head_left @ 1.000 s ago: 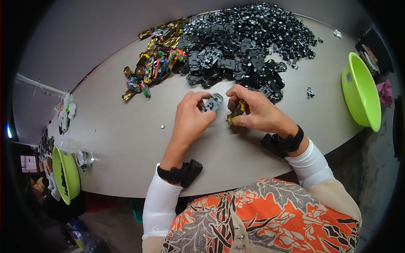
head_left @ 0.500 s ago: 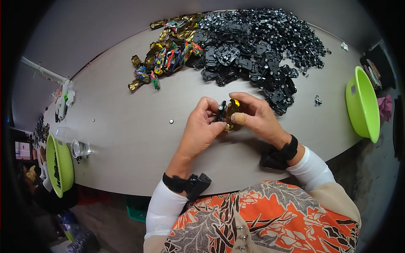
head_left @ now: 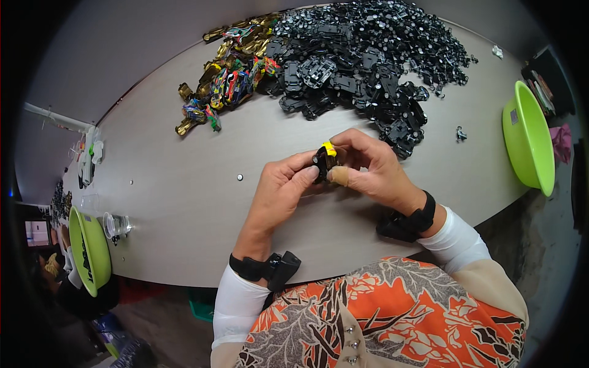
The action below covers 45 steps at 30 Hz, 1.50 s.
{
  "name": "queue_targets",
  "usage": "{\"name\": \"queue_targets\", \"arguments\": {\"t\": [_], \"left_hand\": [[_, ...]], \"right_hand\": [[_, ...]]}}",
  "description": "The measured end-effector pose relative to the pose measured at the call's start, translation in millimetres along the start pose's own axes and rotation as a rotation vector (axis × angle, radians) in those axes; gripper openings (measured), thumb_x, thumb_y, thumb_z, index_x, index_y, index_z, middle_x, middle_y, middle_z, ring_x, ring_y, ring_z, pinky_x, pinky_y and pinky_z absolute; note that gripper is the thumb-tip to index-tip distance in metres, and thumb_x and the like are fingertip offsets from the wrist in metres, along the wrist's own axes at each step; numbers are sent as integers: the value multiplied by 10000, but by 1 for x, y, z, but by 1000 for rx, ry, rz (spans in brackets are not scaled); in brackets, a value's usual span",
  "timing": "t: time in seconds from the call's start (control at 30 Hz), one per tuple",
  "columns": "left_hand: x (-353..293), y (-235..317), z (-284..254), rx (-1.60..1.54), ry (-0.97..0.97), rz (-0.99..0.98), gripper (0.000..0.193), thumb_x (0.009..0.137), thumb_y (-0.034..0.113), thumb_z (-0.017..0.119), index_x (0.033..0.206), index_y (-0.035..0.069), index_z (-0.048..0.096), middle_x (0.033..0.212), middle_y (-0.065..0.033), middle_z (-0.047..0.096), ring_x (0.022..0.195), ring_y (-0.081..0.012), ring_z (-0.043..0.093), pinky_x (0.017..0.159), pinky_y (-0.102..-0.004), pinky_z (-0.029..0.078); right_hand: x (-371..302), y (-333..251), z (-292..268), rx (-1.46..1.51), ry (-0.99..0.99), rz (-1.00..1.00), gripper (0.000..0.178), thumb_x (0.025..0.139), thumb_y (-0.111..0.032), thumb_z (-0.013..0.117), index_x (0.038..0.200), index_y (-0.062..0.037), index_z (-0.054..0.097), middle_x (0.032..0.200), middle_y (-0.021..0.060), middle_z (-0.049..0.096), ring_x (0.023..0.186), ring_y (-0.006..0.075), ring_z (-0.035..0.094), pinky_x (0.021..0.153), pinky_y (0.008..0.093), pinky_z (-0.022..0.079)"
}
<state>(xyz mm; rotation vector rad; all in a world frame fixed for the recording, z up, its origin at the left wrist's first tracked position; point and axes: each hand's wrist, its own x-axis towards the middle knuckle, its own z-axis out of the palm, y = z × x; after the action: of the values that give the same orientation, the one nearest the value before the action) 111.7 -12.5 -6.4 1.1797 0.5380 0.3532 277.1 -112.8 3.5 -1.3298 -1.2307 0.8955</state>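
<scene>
Pinching one small toy-car piece (head_left: 324, 161), black w/ a yellow top edge, between both hands just above the surface (head_left: 184, 202), roughly mid-frame, well apart from the edge nearest the body. Left hand (head_left: 279, 193) closed on its left side w/ thumb and fingertips; right hand (head_left: 368, 167) closed on its right side, thumb under, fingers curled over the top. Hands together, touching at the piece; held up close and centred, prob. so both sets of fingers can work on it at once. Can't tell if the piece is one part or two pressed together.

Head view only, rest of it:
- Big heap of black plastic parts (head_left: 368, 61) at far side, spreading toward the right hand, nearest bits just beyond its knuckles; within easy reach, likely why piled there.
- Smaller heap of gold and multicolour shells (head_left: 227, 86) touching the black heap's left side, kept as a separate sort.
- One stray black part (head_left: 460, 133) lying alone betw. heap and bowl.
- Lime-green bowl (head_left: 527, 138) at right edge of surface, inside not readable.
- Second green bowl (head_left: 89, 248) at left edge, w/ a dark mark on its wall, too small to make out; clear plastic cup (head_left: 116, 225) just beside it.
- Tiny dark dot (head_left: 239, 177) on bare surface near left hand.
- Black wrist straps on both forearms, white sleeves, orange floral top at bottom.
- No readable packages or signs; clutter at far left too blurred to tell.
</scene>
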Motion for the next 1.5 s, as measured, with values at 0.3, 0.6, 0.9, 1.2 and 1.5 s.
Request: {"name": "queue_targets", "arguments": {"t": [0.3, 0.6, 0.9, 1.2, 1.5], "left_hand": [[4, 2, -2, -361, 39, 49, 433, 805, 41, 657, 1213, -15, 525, 1033, -135, 629, 890, -193, 639, 746, -359, 582], [3, 0, -3, -437, -19, 93, 426, 803, 36, 642, 1202, -19, 504, 1078, -169, 610, 975, -260, 629, 783, -406, 577], [2, -3, 2, -333, -31, 94, 424, 793, 11, 643, 1198, -21, 520, 1072, -143, 618, 954, -219, 630, 778, -380, 578], [0, -6, 6, -290, -23, 62, 415, 772, -52, 658, 1172, -39, 551, 1037, -134, 625, 889, -195, 636, 731, -335, 589], [-1, -6, 10, -207, 8, 140, 350, 807, -11, 655, 1154, 6, 608, 1046, -99, 616, 898, -161, 618, 702, -276, 572]], "right_hand": [[1, -3, -5, 229, 80, 36, 329, 784, -20, 657, 1079, -31, 511, 860, -5, 549, 673, 5, 487, 534, 150, 401], [-4, -6, 0, 219, 82, -57, 383, 782, -27, 663, 1129, -33, 502, 898, 13, 571, 690, 35, 513, 564, 186, 431], [-3, -4, -1, -38, 84, -152, 330, 730, -8, 639, 1037, -16, 519, 753, 15, 534, 620, 49, 495, 520, 201, 408], [-3, -7, 2, -152, 10, -175, 277, 724, -8, 612, 991, -1, 540, 797, 66, 556, 598, 104, 523, 519, 240, 438], [-2, -7, 0, -71, -31, -156, 242, 753, -11, 646, 978, 1, 559, 794, 45, 569, 651, 75, 539, 557, 220, 450]]}}
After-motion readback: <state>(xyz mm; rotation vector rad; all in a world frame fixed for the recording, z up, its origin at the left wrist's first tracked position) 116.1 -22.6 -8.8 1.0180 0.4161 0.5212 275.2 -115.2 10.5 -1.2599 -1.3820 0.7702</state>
